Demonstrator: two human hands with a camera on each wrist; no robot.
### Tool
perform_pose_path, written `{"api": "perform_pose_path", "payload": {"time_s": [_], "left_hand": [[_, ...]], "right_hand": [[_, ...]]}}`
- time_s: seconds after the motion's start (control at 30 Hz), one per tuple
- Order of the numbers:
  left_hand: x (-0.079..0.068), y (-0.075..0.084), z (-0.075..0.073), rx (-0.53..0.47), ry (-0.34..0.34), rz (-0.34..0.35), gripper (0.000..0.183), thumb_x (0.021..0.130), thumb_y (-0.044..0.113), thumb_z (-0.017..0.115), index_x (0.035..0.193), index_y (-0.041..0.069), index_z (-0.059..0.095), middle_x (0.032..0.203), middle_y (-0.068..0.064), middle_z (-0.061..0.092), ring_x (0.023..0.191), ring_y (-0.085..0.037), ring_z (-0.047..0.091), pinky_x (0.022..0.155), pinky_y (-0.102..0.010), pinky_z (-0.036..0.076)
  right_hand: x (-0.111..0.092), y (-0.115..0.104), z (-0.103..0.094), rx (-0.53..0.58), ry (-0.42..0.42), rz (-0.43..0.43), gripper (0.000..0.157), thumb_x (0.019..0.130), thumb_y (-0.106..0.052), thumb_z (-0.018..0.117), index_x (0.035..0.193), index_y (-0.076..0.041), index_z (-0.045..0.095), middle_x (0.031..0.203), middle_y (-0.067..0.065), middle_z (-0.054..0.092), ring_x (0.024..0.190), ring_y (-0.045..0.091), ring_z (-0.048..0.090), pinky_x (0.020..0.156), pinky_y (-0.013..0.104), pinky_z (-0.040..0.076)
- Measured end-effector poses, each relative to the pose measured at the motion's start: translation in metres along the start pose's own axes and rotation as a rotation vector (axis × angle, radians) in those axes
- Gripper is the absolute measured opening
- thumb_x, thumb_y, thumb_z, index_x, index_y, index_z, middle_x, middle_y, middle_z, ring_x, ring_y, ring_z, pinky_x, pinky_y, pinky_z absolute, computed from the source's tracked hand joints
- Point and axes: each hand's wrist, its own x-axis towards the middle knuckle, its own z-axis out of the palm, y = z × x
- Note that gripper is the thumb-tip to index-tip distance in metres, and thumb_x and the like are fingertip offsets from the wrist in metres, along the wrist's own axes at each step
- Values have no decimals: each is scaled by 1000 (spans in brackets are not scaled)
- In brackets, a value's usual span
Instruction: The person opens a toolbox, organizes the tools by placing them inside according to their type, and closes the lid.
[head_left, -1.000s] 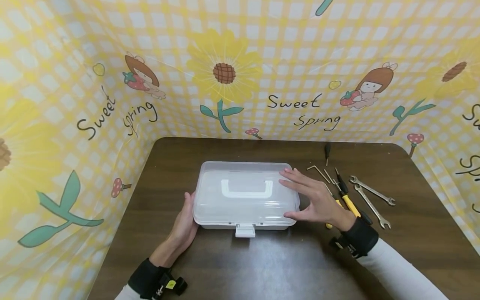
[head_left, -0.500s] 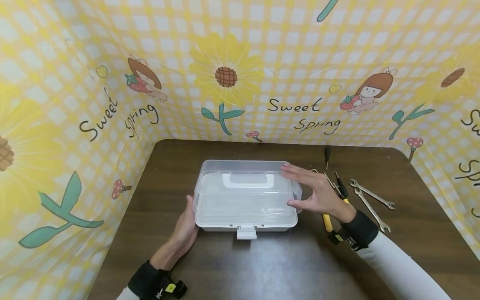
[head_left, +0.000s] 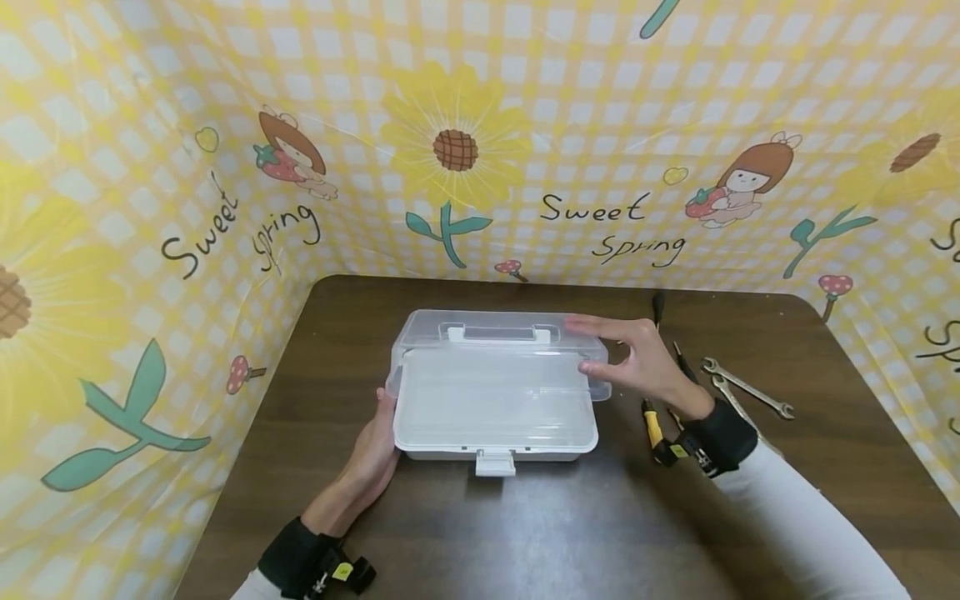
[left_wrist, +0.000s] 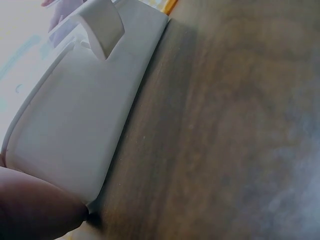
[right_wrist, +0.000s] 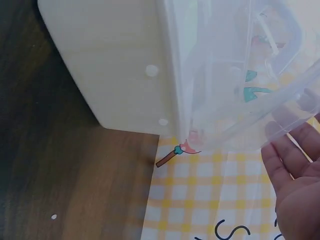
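Note:
A white plastic toolbox [head_left: 495, 408] stands on the table with its clear lid [head_left: 510, 327] tilted up and back. The lid carries a white carry handle [head_left: 498, 335], and a white latch [head_left: 495, 464] juts from the box front. My right hand [head_left: 648, 367] holds the lid at its right end, thumb and fingers spread at the edge; in the right wrist view some fingertips show through the clear plastic. My left hand [head_left: 371, 450] rests against the box's left side, thumb pointing up. The left wrist view shows the front wall [left_wrist: 75, 115] beside that hand.
Right of the box lie two wrenches [head_left: 750, 389], a yellow-handled tool [head_left: 652, 423] and a black-handled screwdriver [head_left: 658, 307], partly behind my right hand and wrist. A patterned yellow cloth [head_left: 360, 225] hangs around the table's [head_left: 337, 333] back and sides.
The lid has swung up and back from lying nearly flat on the box. My right hand has moved up and away with it, while the left hand has stayed at the side.

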Motion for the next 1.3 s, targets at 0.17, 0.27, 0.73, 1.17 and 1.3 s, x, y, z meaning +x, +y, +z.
{"api": "perform_pose_path", "payload": {"time_s": [0.17,0.27,0.73,1.17,1.3], "left_hand": [[1,-1,0,10,-16,17,84,107,69,10,171,16,-4,178,-6,-1,163,-25,3,131,-53,9],[2,-3,-2,22,-22,35,84,107,69,9,172,16,-3,178,-5,1,163,-24,4,131,-52,10],[4,-4,-5,43,-25,41,86,105,73,9,172,21,-3,178,3,-1,163,-17,1,132,-49,8],[3,-2,-5,58,-20,10,88,106,72,10,171,17,-7,178,-3,-7,164,-24,-3,131,-53,6],[1,-2,-4,63,-9,-8,88,105,73,10,171,17,-7,178,-4,-8,164,-24,-4,131,-53,5]], "right_hand": [[7,-1,-5,9,0,89,49,89,-8,80,138,-9,72,138,7,71,132,23,64,111,25,46],[12,-1,-7,20,0,150,43,94,-11,76,137,-10,73,136,6,72,132,23,65,110,27,46],[39,4,-20,145,28,437,33,109,-24,60,123,-1,78,112,20,75,97,4,61,91,29,44],[59,16,-26,404,16,656,62,109,-55,51,143,-5,67,155,8,56,148,24,44,128,54,23],[66,21,-24,449,14,678,67,107,-64,48,148,-14,63,151,6,60,144,27,52,127,58,24]]}}
